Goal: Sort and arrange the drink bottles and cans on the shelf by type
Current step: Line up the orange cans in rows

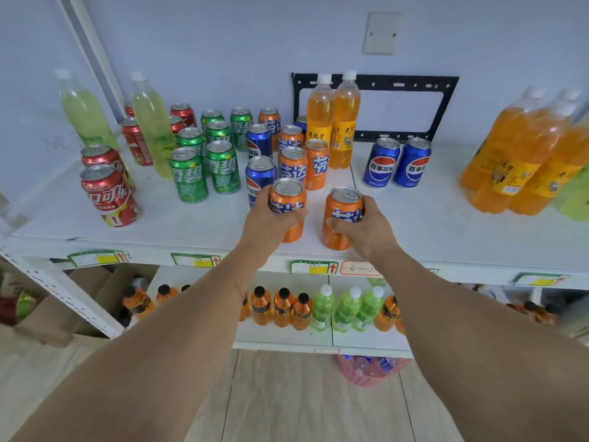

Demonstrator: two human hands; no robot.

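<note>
Orange cans: glossy printed metal, bare silvery lids (pull tabs fitted). Orange soda bottles: clear, smooth plastic with paper-like labels. Shelf: white, matt, smooth surface. Floor: pale wood-grain planks.

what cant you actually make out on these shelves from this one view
- Rear blue can, head view: mostly hidden behind orange cans and the orange bottle.
- Green bottle: cut off by the right edge.
- Price tags: print too small.
- Pink basket: contents blurred, partly behind the lower shelf.
</note>
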